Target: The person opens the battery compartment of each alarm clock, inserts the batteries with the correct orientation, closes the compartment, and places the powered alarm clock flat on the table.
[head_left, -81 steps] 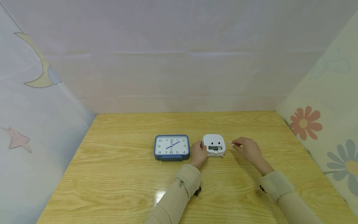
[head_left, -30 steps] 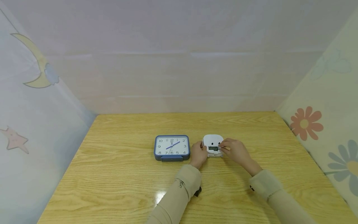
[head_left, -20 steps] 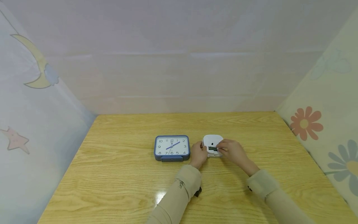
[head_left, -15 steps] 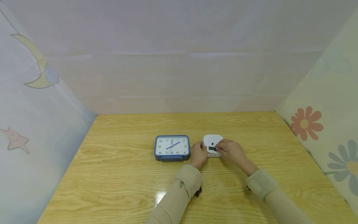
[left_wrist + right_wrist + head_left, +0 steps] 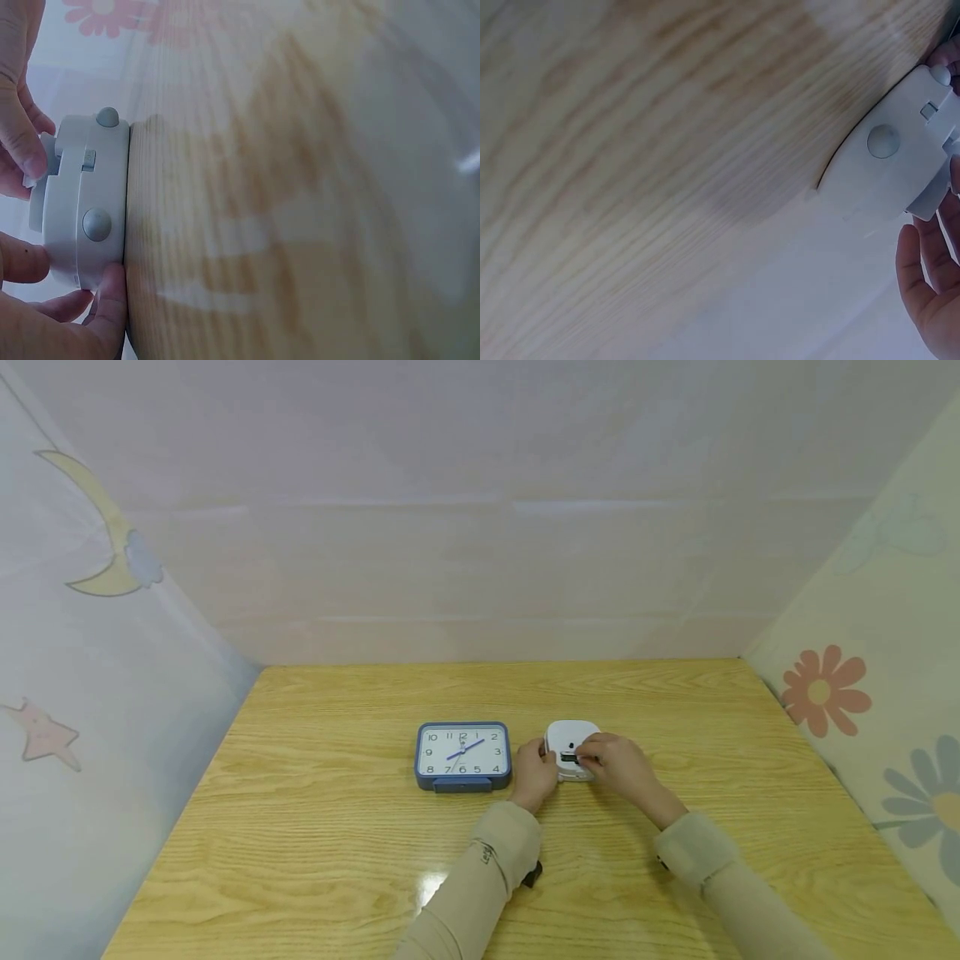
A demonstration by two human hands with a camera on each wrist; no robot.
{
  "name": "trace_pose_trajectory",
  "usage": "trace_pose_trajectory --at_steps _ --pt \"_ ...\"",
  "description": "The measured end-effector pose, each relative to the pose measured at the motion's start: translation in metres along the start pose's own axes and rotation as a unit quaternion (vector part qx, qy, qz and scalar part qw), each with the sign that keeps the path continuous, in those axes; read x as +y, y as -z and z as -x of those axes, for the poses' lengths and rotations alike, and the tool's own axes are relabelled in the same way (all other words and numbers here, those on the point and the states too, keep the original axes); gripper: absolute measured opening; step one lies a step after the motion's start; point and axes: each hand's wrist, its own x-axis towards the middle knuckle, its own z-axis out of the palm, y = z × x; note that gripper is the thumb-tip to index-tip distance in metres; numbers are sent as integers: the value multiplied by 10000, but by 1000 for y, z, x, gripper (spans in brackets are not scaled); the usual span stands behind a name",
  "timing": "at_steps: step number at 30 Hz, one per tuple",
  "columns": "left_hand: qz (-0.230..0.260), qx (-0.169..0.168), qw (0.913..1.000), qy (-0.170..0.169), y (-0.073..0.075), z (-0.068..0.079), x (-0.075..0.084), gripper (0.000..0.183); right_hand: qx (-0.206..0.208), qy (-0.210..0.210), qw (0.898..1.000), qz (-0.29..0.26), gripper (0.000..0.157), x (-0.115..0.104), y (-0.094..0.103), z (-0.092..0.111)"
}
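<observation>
A small white clock (image 5: 566, 732) lies on the table with its back up, battery compartment and dark battery (image 5: 568, 757) partly in sight. My left hand (image 5: 534, 775) grips its left side, the thumb on top and other fingertips low on the casing in the left wrist view. With thumb and fingers my right hand (image 5: 621, 767) pinches a small white battery cover (image 5: 29, 181) over the right part of the compartment. Most of that cover is hidden by the fingers. Two round feet show on the casing (image 5: 900, 165) in the right wrist view.
Left of my left hand, a blue rectangular alarm clock (image 5: 462, 752) lies face up. The wooden table (image 5: 337, 860) ends at a pale cloth backdrop (image 5: 480, 568) behind and printed cloth at both sides.
My right hand has moved left from beside the white clock, bringing the small cover over the battery compartment, then slid slightly further left. My left hand keeps its hold in the same place.
</observation>
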Motion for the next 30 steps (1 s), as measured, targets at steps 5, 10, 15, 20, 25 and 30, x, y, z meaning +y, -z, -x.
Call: trace_pose_trajectory --at_steps 5,10,15,20,25,30 --pt "-11 -10 10000 -12 0 1 0 23 87 70 9999 38 14 1 -3 1" --pt "-91 73 9999 -108 0 1 1 24 205 105 9997 52 13 0 -3 1" --pt "-181 113 9997 -137 -1 0 0 23 216 79 9997 99 12 0 -3 2" --pt "-130 82 9999 -33 -1 0 0 25 340 248 9990 180 14 0 -4 2" --pt "-105 69 9999 -8 -1 1 1 24 580 549 9961 365 15 -1 -4 1" --pt "-4 10 10000 95 -1 1 1 26 695 695 9943 413 17 -1 -5 2"
